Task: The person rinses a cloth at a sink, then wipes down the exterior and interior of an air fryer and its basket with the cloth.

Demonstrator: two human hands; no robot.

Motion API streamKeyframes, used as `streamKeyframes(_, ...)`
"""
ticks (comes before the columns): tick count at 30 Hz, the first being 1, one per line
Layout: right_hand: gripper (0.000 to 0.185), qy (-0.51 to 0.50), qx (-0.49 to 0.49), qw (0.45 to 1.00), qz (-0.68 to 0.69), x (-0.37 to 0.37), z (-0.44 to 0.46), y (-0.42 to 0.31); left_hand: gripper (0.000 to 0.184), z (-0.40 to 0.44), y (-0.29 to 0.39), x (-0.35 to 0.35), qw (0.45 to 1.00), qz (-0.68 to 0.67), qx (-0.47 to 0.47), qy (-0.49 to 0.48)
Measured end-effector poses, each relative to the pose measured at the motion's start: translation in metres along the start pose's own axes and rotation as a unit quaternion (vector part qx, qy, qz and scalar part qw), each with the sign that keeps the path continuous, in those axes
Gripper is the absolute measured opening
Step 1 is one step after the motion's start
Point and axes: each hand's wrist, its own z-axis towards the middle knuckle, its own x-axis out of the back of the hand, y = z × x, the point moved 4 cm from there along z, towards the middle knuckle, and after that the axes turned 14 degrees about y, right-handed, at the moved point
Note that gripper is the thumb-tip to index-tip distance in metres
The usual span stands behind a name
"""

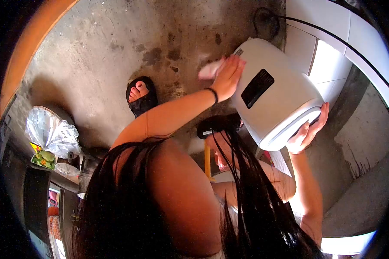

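Long dark hair (pixel 125 207) hangs closest to the camera, over the person's bare shoulder. At the far left, a clear plastic bag (pixel 58 134) lies beside a green and yellow packet (pixel 43 159). Further right, a foot in a black sandal (pixel 145 101) rests on the stained concrete floor (pixel 95 56).

Near the centre, the left hand (pixel 228 80), with a black band (pixel 214 96) at its wrist, lies along the near-left side of a white rounded appliance (pixel 285 82). Its fingers are nearly straight and close together; a pale, blurred cloth (pixel 208 70) shows beside them, though whether they grip it cannot be told.

The appliance lies tipped over in front of the person, dark panel (pixel 258 88) facing up; what bears its weight is hidden. It looks stiff and bulky, probably moderately heavy, with a smooth shell that may slip under a damp palm, and the glossy panel could scratch. Its rimmed end seems the surest hold, ideally with a second palm supporting the body. There, the right hand (pixel 304 136) curls partway closed around the edge, thumb apart from the fingers. Beyond, a black cable (pixel 333 31) crosses white tiles (pixel 300 45).
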Motion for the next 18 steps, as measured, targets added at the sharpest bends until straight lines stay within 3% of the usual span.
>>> streamKeyframes(3,0.061,0.002,0.014,1.0,-0.003,-0.001,0.0,0.002,0.034,0.061,0.005,-0.012,0.998,-0.022,-0.054,0.025)
streamKeyframes(6,0.059,0.012,0.02,1.0,-0.007,0.001,0.002,-0.002,0.038,0.05,-0.01,-0.019,0.971,-0.11,0.205,-0.05)
streamKeyframes(8,0.057,0.018,0.01,1.0,-0.018,0.003,0.002,-0.003,0.038,0.021,0.0,0.0,0.933,-0.135,0.332,0.0)
streamKeyframes(10,0.06,0.038,-0.007,0.999,0.003,0.005,0.0,-0.001,0.032,-0.026,0.01,0.013,0.787,-0.234,0.566,-0.076)
streamKeyframes(11,0.059,0.046,-0.004,0.999,-0.002,0.006,0.001,-0.002,0.03,-0.045,0.017,0.019,0.71,-0.278,0.636,-0.12)
streamKeyframes(12,0.058,0.057,0.004,0.998,0.004,0.007,0.001,-0.001,0.029,-0.06,0.023,0.023,0.656,-0.308,0.672,-0.152)
streamKeyframes(13,0.058,0.059,0.014,0.998,0.004,0.007,0.001,0.0,0.026,-0.087,0.002,0.011,0.711,-0.37,0.568,-0.185)
streamKeyframes(15,0.057,0.067,0.008,0.998,-0.002,0.01,0.0,0.0,0.021,-0.065,0.012,0.034,0.704,-0.341,0.563,-0.266)
streamKeyframes(16,0.054,0.081,0.002,0.997,0.008,0.01,-0.002,0.001,0.021,-0.016,0.048,0.074,0.641,-0.246,0.662,-0.3)
streamKeyframes(18,0.052,0.089,-0.01,0.996,-0.018,0.014,-0.005,0.0,0.025,-0.004,0.017,0.089,0.578,-0.407,0.673,-0.219)
